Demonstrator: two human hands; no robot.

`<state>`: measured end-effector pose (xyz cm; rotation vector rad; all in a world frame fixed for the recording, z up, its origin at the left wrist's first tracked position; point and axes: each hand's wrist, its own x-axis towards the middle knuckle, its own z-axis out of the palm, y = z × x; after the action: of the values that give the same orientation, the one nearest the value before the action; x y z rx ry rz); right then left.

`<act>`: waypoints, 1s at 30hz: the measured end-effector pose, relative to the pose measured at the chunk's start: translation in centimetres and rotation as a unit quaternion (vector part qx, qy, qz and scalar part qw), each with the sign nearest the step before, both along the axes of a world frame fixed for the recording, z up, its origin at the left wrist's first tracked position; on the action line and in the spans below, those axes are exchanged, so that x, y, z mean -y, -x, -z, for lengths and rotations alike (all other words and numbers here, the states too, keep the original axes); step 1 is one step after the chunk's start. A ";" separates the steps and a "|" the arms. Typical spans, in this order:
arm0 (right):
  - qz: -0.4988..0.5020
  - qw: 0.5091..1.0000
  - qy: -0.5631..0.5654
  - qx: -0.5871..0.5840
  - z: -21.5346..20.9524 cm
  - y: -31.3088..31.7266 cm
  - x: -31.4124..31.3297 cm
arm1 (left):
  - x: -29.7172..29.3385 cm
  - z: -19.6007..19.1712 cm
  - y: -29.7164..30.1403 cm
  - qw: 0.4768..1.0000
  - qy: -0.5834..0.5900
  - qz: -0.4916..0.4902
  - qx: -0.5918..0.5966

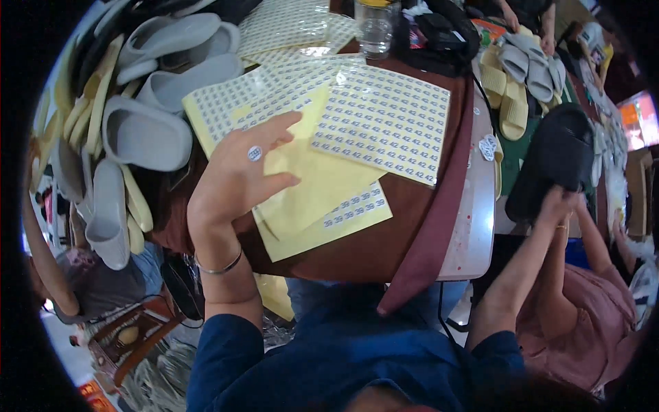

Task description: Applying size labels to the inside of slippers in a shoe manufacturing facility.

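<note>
My left hand [237, 168] hovers over sheets of stickers, thumb and fingers apart, and a small round sticker [255, 153] clings to its back. Beneath it lies a pale yellow backing sheet [322, 172], overlapped by a sheet of printed round stickers [384, 123]. Another partly covered sticker sheet [360, 209] shows along the near side. Out to the right, my right hand [559, 201] grips one end of a black slipper [556, 154], which is held tilted up. Its fingertips are hard to make out there, since a co-worker's forearm [559, 268] lies close by.
Grey slippers [147, 134] and cream ones are piled at the left. A clear jar [375, 31] and a black bag [443, 34] stand at the back. Yellow slippers [511, 106] and grey ones lie on the right-hand table. A co-worker in pink [583, 323] sits at my right.
</note>
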<state>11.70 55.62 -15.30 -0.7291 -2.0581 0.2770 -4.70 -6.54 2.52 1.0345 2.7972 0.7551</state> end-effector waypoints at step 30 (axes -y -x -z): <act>-0.216 0.955 0.048 0.197 -17.9 2.2 34.5 | 4.8 3.2 4.5 0.962 -0.177 -0.207 -0.021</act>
<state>9.45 21.17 2.63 -0.4023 -2.5954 0.5141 -9.16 -11.33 -0.66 0.4918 3.0217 1.3314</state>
